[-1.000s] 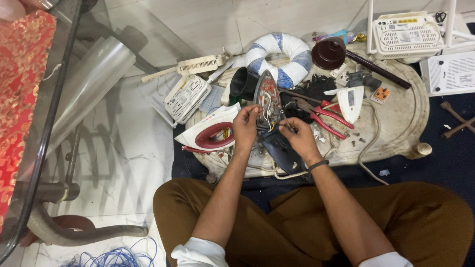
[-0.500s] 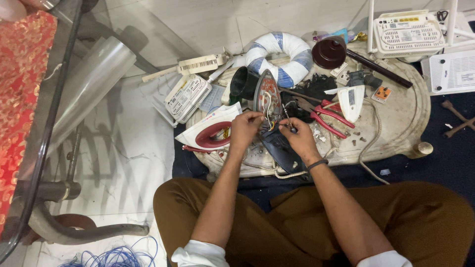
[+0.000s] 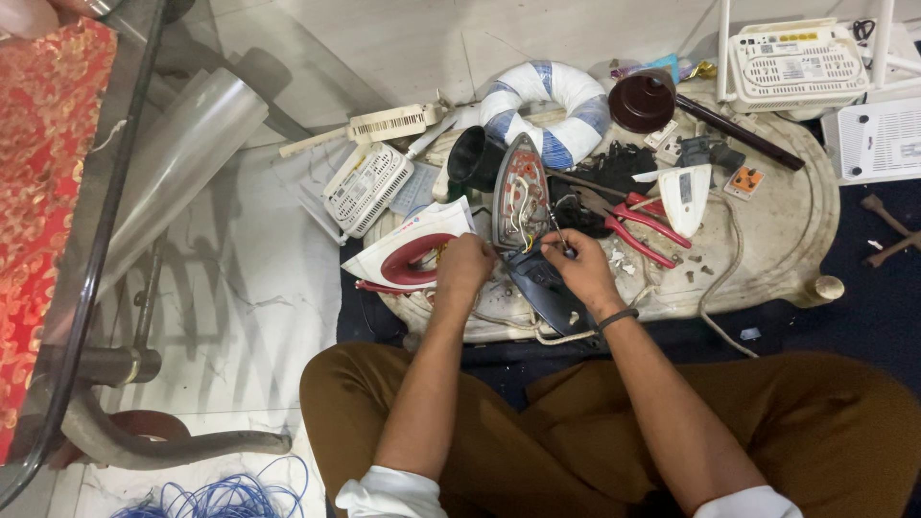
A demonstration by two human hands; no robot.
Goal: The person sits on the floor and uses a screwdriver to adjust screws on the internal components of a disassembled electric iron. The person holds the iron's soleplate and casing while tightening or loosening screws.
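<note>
So we've got the opened iron lying lengthwise straight ahead; right hand pinches a thin tool at its wiring. Left hand looks curled beside it, probably gripping; hard to tell.

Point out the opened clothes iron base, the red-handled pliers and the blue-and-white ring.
opened clothes iron base (image 3: 519, 192), head view, on its exposed wiring.
red-handled pliers (image 3: 641, 228), head view, on a red handle.
blue-and-white ring (image 3: 576, 94), head view, on its upper right curve.

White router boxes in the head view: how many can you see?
3, maybe more hidden. One router with antennas at top right, a second router cut by the right edge, and a third router on the floor left of the work board.
</note>
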